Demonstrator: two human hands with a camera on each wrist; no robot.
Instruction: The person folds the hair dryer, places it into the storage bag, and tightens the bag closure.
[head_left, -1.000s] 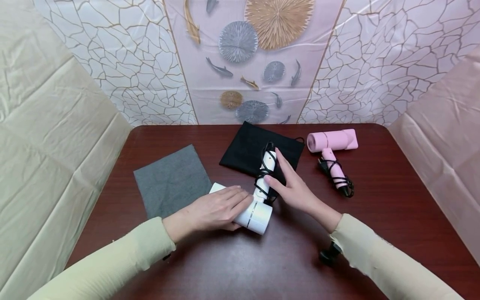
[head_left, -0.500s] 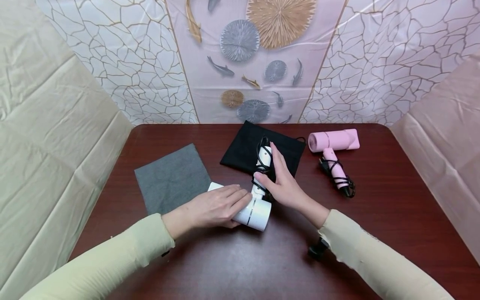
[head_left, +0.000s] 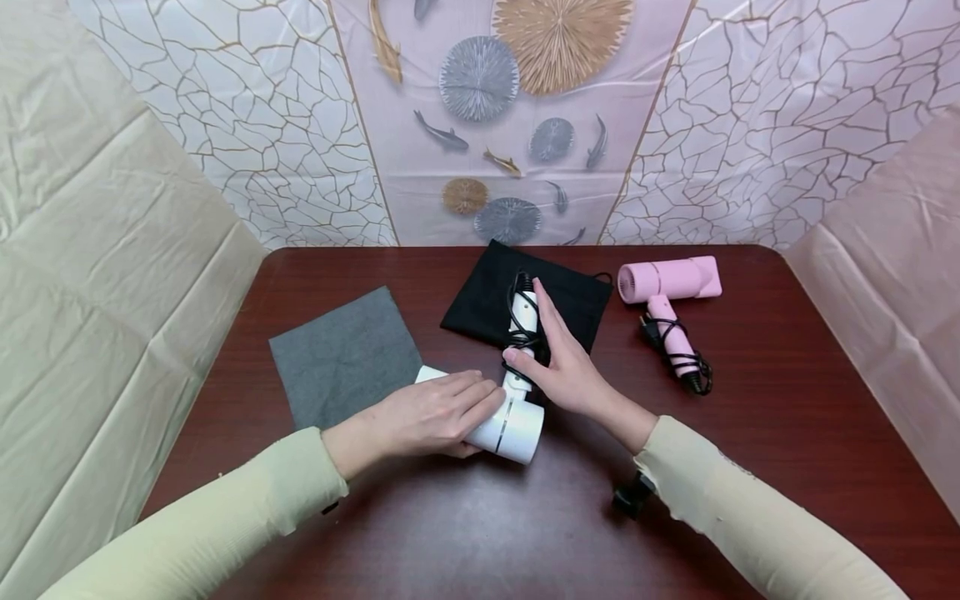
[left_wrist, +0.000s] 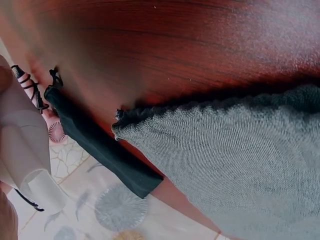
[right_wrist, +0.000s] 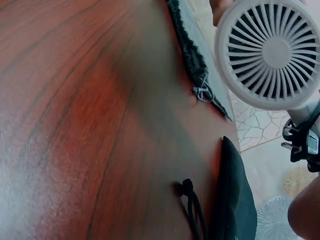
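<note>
My left hand [head_left: 431, 415] grips the barrel of a white hair dryer [head_left: 521, 432] from above. The dryer's handle points away, with a black cord wound round it. Alongside the handle, my right hand [head_left: 570, 371] has its fingers straight, with the thumb across the handle's lower part. In the right wrist view the dryer's round vented end [right_wrist: 276, 52] faces the camera, and a black plug [right_wrist: 305, 140] is by the handle. The left wrist view catches part of the white barrel [left_wrist: 25, 135] at its left side.
A grey cloth pouch [head_left: 341, 358] lies left on the dark red table [head_left: 480, 533], close to the dryer's far barrel end. Beyond the handle is a black drawstring pouch [head_left: 480, 292]. A pink hair dryer [head_left: 671, 281] with its cord wrapped lies to the right.
The white handle has swung somewhat left and away, and my right hand has shifted left with it. My left hand keeps its grip on the barrel, almost unmoved.
</note>
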